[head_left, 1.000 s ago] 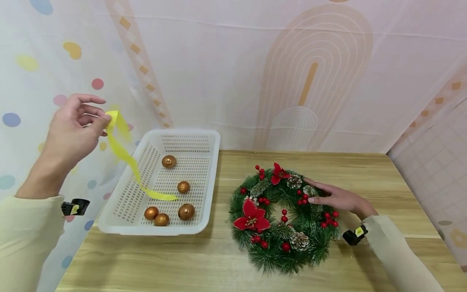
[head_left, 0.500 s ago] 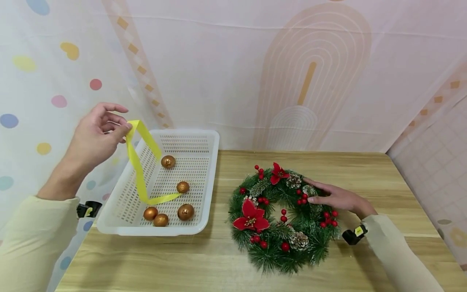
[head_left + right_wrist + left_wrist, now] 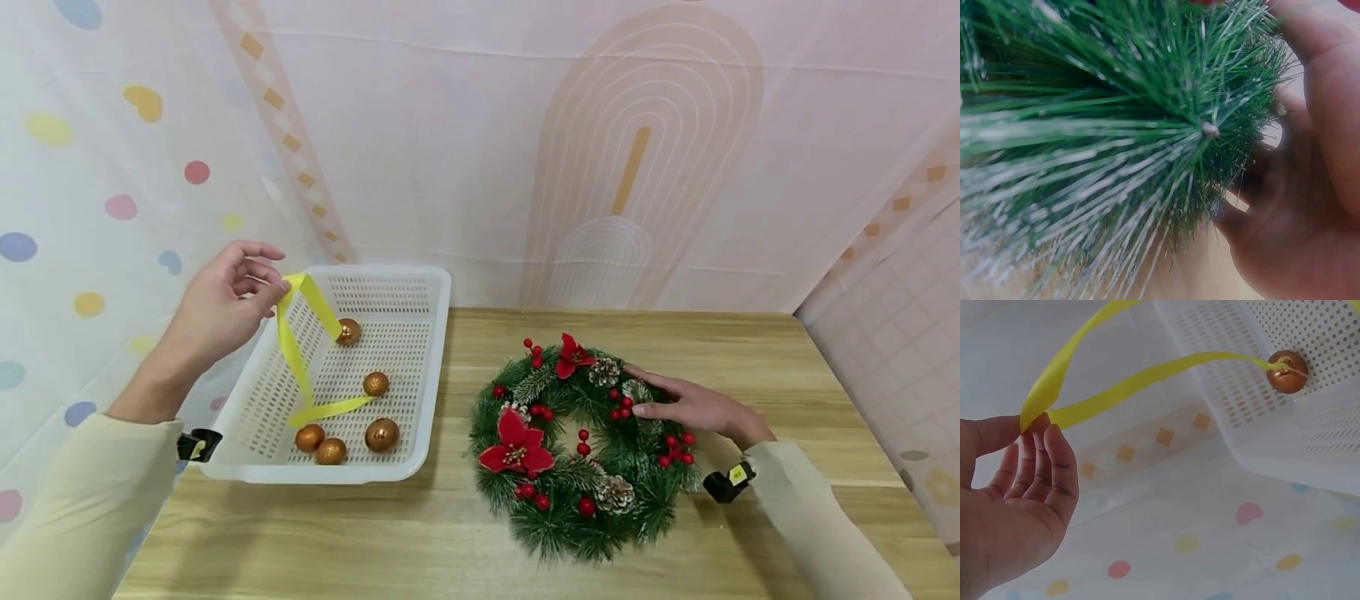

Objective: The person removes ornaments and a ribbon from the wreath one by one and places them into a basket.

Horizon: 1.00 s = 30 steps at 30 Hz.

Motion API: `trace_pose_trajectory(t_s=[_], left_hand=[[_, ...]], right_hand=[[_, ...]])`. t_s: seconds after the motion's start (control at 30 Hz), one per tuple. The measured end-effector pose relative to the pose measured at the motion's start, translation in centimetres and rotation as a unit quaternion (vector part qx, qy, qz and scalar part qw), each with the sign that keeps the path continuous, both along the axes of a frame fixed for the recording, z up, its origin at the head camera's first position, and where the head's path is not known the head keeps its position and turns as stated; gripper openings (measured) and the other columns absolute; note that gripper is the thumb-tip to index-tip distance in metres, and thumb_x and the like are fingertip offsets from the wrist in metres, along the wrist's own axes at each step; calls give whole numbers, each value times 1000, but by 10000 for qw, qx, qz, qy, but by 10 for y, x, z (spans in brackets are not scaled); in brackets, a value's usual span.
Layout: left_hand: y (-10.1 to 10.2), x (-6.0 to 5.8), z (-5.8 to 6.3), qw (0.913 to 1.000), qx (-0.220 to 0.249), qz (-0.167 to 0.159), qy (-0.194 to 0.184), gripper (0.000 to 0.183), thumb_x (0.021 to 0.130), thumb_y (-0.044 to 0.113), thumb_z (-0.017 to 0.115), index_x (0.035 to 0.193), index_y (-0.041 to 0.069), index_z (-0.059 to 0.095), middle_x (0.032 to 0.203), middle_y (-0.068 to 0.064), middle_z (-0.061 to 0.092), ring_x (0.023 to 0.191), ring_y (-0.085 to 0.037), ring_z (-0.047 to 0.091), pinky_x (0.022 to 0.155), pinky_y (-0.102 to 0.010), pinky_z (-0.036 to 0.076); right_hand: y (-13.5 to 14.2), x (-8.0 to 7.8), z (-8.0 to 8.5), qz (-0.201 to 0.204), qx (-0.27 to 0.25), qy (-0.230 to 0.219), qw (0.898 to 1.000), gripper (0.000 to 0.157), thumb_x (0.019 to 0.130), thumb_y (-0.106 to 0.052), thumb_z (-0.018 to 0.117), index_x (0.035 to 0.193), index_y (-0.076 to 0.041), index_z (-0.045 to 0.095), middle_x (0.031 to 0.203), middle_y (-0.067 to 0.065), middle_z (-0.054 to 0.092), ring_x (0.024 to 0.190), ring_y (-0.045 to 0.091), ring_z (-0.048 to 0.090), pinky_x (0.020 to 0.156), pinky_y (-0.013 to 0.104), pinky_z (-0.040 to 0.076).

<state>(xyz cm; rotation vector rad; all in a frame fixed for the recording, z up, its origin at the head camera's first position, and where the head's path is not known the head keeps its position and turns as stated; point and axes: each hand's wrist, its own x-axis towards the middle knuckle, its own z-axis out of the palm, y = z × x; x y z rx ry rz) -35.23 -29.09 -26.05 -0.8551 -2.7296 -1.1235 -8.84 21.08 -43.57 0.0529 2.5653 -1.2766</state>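
My left hand (image 3: pixel 225 312) pinches a yellow ribbon (image 3: pixel 292 346) between thumb and index finger, over the left side of a white plastic basket (image 3: pixel 440 358). The ribbon hangs in a folded loop, its lower part lying in the basket. In the left wrist view one strand runs to a shiny copper bauble (image 3: pixel 1287 372) and meets it at its top loop. On the table's right, a green Christmas wreath (image 3: pixel 570 492) with red poinsettias, berries and pinecones lies flat. My right hand (image 3: pixel 693 406) grips its right edge, thumb on top; the fingers are partly hidden by needles.
Several other copper baubles (image 3: pixel 382 435) lie on the basket floor. The wooden table (image 3: pixel 450 533) carries basket and wreath side by side. Behind rises a patterned curtain (image 3: pixel 465 167), and a dotted one (image 3: pixel 45 333) hangs along the left.
My left hand has moved right and down with the ribbon, from left of the basket to over its left rim. The right hand and wreath have stayed put.
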Motion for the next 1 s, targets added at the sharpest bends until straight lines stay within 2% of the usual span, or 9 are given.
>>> trace_pose_trajectory(t_s=[0.33,0.67,0.73,0.9,1.0], left_hand=[[-1,-2,-17,9996,-188,-39,-216,33,94,21,54,125,13,43,100,-8,56,84,-21,56,60,-23,48],[-6,-4,-30,9990,-232,-95,-363,35,93,22,56,125,12,44,100,-9,57,88,-27,58,63,-21,48],[-7,-3,-33,9991,-239,-106,-344,35,93,23,56,125,12,45,100,-9,57,86,-23,59,62,-21,48],[-10,-4,-39,9992,-181,-175,-325,34,93,24,56,124,12,47,102,-9,57,78,-4,58,60,-23,49],[-11,-3,-44,9993,-269,-178,-170,34,93,27,56,123,12,50,102,-9,59,81,-6,58,60,-22,47]], right_hand=[[1,-1,-1,-45,-89,-65,9999,67,93,-40,53,149,-33,17,156,10,11,139,42,8,101,68,17],[1,0,-1,-140,108,-60,9998,68,92,-44,54,148,-35,17,156,6,12,140,40,11,102,67,18],[1,1,0,-141,89,-57,9998,68,92,-44,54,148,-34,17,156,7,12,139,40,11,101,67,18],[0,2,0,-184,30,-42,9998,68,92,-44,55,148,-35,17,155,7,12,139,41,11,101,68,19],[-1,2,-2,-173,9,83,9998,67,93,-42,53,149,-34,17,155,10,12,139,42,12,100,69,19]])
